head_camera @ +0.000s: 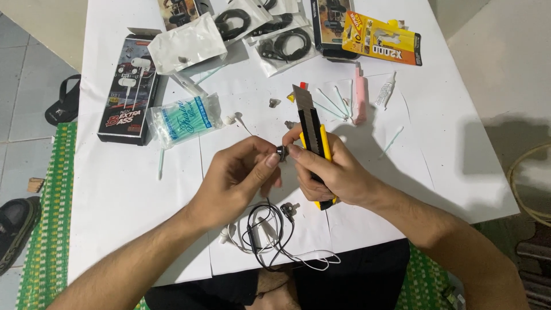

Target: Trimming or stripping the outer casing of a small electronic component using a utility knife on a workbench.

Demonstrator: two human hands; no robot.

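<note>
**Small earbud piece pinched between both hands over the table**

While the left hand (238, 175) closes thumb and forefinger on a small dark round earbud piece (281, 152), the right hand (333, 172) meets it from the 3 o'clock side, fingertip touching the same piece. That right hand is also wrapped around a yellow and black snap-off utility knife (313, 135), its blade pointing to 12 o'clock, away from the body and the fingers, which looks like a way to keep the edge clear while the piece is steadied. The piece sits at the centre of the white paper-covered table (115, 189), lifted just above it.

At 6 o'clock, near the person's lap, tangled black and white earphone cables (270, 238) lie close by. At 10 o'clock rests a clear bag of green-stemmed cotton swabs (183, 117), beside a black earphone box (127, 89). Loose swabs (336, 103) and a pink stick (360, 97) lie at 1 o'clock, within easy reach.
</note>
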